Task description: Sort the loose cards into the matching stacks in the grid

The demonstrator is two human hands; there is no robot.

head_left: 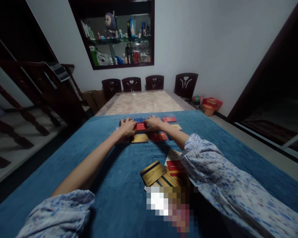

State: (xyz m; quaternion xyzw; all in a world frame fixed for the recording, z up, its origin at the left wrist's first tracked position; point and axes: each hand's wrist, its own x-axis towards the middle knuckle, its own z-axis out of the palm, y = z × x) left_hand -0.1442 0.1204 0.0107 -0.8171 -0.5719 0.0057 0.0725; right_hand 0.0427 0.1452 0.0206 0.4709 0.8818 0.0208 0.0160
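A red card [141, 127] lies in the middle of several cards set out in rows on the blue cloth [109, 172]. My left hand [128, 126] has its bent fingers at the card's left edge. At its right edge are the curled fingers of my right hand [154, 123]. Behind it shows a blue card [139, 120], and in front lie a gold card [140, 138] and another red card [159, 136]. To the right are a red card at the back [169, 119] and a pale yellow card [176, 127]. My left hand partly covers cards beneath it.
Nearer me, a loose pile holds a gold card with a dark stripe [153, 173] and a red card [175, 168]; part is pixelated. Beyond the cloth is the pale tabletop [144, 100]. Dark chairs [131, 84] stand around the far end. A stair railing [22, 96] is at left.
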